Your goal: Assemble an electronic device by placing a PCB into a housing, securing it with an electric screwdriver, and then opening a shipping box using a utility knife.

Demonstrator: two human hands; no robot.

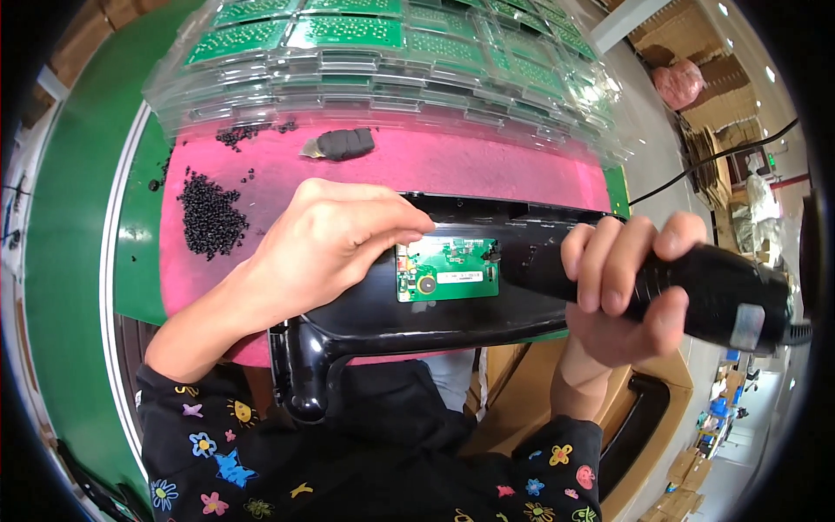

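A green circuit board (452, 271) lies in a long black plastic housing (409, 326) in front of me. My left hand (339, 239) is at the board's upper left corner, thumb and fingertips pinched together; whatever they hold, if anything, is hidden. My right hand (626, 287) is wrapped round a black electric screwdriver (726, 296), held nearly level over the housing's right part. Its front end points left toward the board's right edge, and its tip is blurred.
Beneath the housing is a pink mat (417, 165) on a green table (139, 278). Small black screws (211, 217) are heaped at the left, near a black-wrapped blade tool (344, 144). Clear trays (348, 65) of green boards are stacked behind. A cardboard box (670, 374) stands at the lower right.
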